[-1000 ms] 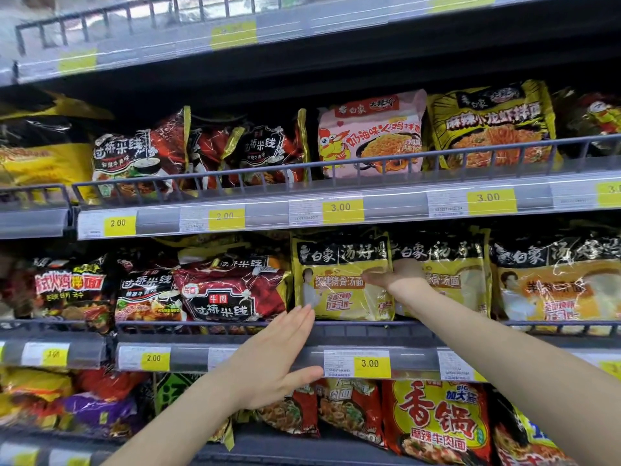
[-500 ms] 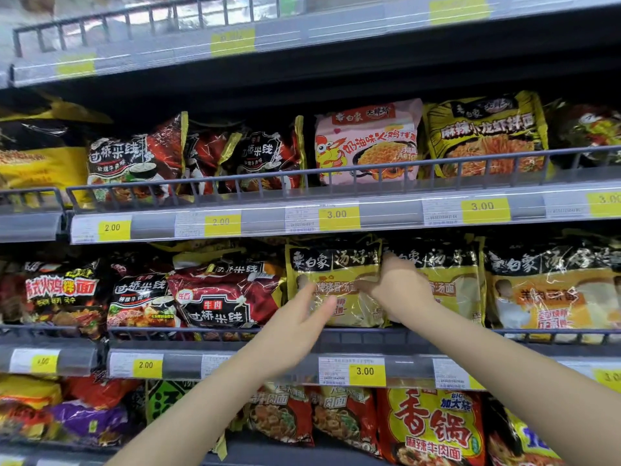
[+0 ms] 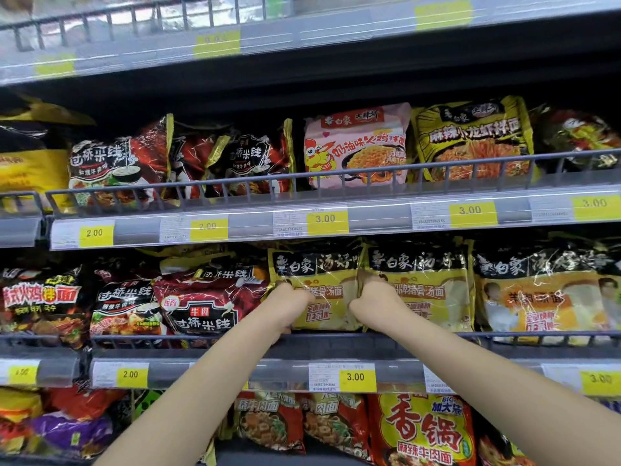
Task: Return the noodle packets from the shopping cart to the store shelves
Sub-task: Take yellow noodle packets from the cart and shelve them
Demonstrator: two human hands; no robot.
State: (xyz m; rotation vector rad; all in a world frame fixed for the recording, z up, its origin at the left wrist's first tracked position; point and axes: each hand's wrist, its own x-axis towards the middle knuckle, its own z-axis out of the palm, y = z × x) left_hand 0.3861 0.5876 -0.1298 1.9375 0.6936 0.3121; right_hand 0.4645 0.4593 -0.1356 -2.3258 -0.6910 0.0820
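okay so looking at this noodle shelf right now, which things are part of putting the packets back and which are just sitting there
In the job:
- yellow noodle packet, on the middle shelf
- left hand on its left edge
- right hand on its right edge
- middle shelf rail

Just sitting there:
- pink chicken noodle packet, shelf above
- red rice noodle packet, left of the hands
- 3.00 price tag

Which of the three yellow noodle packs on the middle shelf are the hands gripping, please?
The leftmost yellow pack: the left hand and right hand clutch its two sides. The middle pack and right pack stand untouched.
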